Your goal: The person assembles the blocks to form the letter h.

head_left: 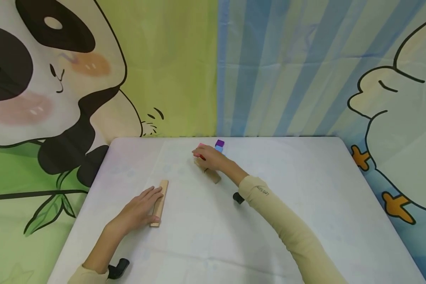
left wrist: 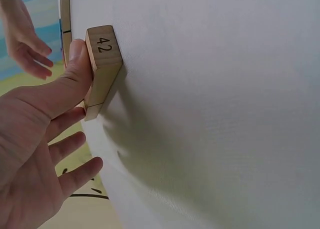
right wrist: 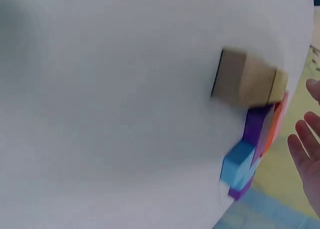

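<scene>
My left hand [head_left: 138, 209] touches the side of a line of wooden blocks [head_left: 160, 205] on the table. In the left wrist view its thumb [left wrist: 75, 69] lies along the near block, marked 42 [left wrist: 104, 46], and the other fingers are spread. Across the table, my right hand [head_left: 213, 157] is over a second line of wooden blocks [head_left: 213, 176] and partly hides it. In the right wrist view, its loosely extended fingers [right wrist: 300, 144] show beside these blocks [right wrist: 255, 81]. Close by are a purple block [right wrist: 256, 126], a light blue block [right wrist: 237, 164], an orange block [right wrist: 271, 129] and a pink block [head_left: 201, 145].
The white-covered table [head_left: 287, 197] has its far edge just behind the coloured blocks. Behind it hangs a printed cloth [head_left: 269, 67] with a panda and a bird. Black wrist devices [head_left: 118, 269] show at both sleeves.
</scene>
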Motion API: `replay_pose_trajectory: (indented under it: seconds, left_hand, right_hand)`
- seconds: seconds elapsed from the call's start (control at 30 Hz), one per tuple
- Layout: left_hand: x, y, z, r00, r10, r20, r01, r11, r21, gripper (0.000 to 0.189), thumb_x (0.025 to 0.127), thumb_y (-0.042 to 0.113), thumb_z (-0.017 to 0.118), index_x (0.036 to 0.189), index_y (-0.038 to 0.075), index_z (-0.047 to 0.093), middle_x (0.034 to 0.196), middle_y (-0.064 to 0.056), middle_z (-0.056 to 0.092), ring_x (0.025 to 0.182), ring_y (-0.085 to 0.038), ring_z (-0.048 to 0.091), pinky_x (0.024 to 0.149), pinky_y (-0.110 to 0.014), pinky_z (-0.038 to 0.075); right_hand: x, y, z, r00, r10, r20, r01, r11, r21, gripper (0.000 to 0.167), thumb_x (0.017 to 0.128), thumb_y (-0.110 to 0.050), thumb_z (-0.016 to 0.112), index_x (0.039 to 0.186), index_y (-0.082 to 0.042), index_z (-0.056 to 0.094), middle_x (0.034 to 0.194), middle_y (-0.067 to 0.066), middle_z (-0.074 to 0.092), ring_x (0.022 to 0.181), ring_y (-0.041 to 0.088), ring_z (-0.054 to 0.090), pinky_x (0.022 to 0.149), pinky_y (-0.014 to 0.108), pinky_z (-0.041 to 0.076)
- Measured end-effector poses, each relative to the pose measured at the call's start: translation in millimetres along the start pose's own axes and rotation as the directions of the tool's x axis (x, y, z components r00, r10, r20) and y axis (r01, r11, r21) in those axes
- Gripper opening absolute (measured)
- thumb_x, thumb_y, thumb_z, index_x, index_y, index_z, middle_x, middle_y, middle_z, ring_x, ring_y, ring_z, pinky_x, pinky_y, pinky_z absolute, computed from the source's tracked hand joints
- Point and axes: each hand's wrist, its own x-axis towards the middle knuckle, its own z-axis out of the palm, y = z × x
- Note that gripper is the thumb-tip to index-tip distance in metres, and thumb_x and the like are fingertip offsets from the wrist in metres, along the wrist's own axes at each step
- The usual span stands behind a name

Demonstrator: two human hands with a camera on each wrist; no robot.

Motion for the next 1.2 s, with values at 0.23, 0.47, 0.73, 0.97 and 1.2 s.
replay_pose_trajectory:
  seconds: [0.23, 0.47, 0.73, 0.97, 1.2]
  left_hand:
    - [0.6, -3.7, 2.3, 0.999, 0.024, -0.022, -0.024, 1.000, -0.005, 0.080, 0.070, 0.035, 0.083, 0.136, 0.003, 0.051, 0.150, -0.013, 0.044, 0.140, -0.039, 0.037, 0.101, -0.058, 0.042]
    - [0.5, -1.2, -2.1, 1.000, 0.014, -0.014, -0.014, 0.998, -0.056, 0.077, 0.071, 0.033, 0.082, 0.135, 0.004, 0.050, 0.150, -0.014, 0.044, 0.139, -0.040, 0.037, 0.101, -0.061, 0.041]
    - [0.8, 0.2, -6.8, 1.000, -0.005, 0.014, 0.006, 0.998, -0.068, 0.076, 0.072, 0.031, 0.083, 0.135, 0.003, 0.050, 0.151, -0.014, 0.042, 0.140, -0.040, 0.036, 0.103, -0.061, 0.039]
    - [3.6, -2.3, -6.7, 0.999, -0.008, 0.042, 0.012, 0.996, -0.086, 0.078, 0.073, 0.031, 0.083, 0.137, 0.005, 0.046, 0.154, -0.014, 0.036, 0.142, -0.041, 0.032, 0.105, -0.062, 0.038]
    - [2.6, -1.5, -6.4, 0.999, -0.017, 0.049, 0.022, 0.995, -0.102, 0.079, 0.073, 0.031, 0.082, 0.137, 0.005, 0.046, 0.154, -0.014, 0.036, 0.142, -0.041, 0.032, 0.105, -0.061, 0.037]
  right_hand:
    - [-3.2, 19.1, -8.3, 0.998, -0.037, 0.057, 0.045, 0.990, -0.134, 0.045, 0.095, -0.016, 0.062, 0.138, -0.012, 0.053, 0.139, 0.011, 0.056, 0.125, 0.029, 0.052, 0.106, 0.041, 0.045]
    - [-4.7, 16.5, -8.1, 0.961, -0.178, 0.213, 0.250, 0.889, -0.383, 0.036, 0.098, -0.015, 0.056, 0.134, -0.012, 0.057, 0.142, 0.007, 0.054, 0.134, 0.026, 0.048, 0.110, 0.036, 0.042]
    - [-3.3, 8.0, -14.1, 0.923, -0.186, 0.336, 0.325, 0.845, -0.426, 0.020, 0.100, -0.014, 0.053, 0.116, -0.009, 0.064, 0.136, 0.007, 0.057, 0.123, 0.025, 0.055, 0.101, 0.033, 0.048]
    - [5.3, 11.1, -4.3, 0.949, -0.163, 0.269, 0.265, 0.874, -0.406, 0.015, 0.100, -0.020, 0.054, 0.108, -0.011, 0.062, 0.122, 0.003, 0.062, 0.109, 0.020, 0.055, 0.093, 0.029, 0.050]
    - [8.4, 11.1, 2.3, 0.947, -0.201, 0.251, 0.283, 0.891, -0.355, 0.019, 0.099, -0.020, 0.056, 0.111, -0.005, 0.060, 0.119, 0.008, 0.062, 0.109, 0.020, 0.055, 0.099, 0.027, 0.048]
